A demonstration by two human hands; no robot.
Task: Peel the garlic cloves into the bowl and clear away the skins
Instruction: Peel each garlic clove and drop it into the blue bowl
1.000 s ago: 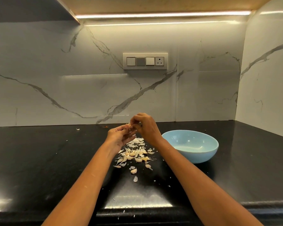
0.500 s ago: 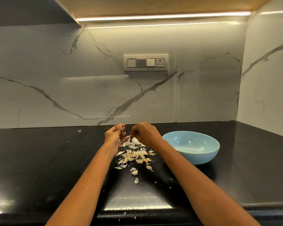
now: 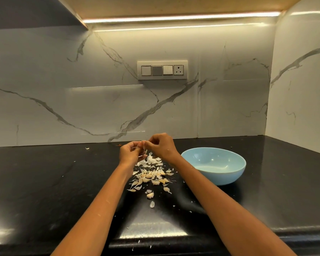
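Mid-peel, both hands up over the garlic pile

The left hand [image 3: 130, 154] and right hand [image 3: 161, 145] meet fingertip to fingertip, pinching one small pale garlic clove [image 3: 143, 147] above the scattered cloves and papery white skins [image 3: 151, 174] on the black stone counter [image 3: 44, 182]. The light blue bowl [image 3: 213, 166] looks empty. Cloves are probably light and slippery, so grip the ends; skins are flimsy, better swept up than picked

Head-worn view, forward and down
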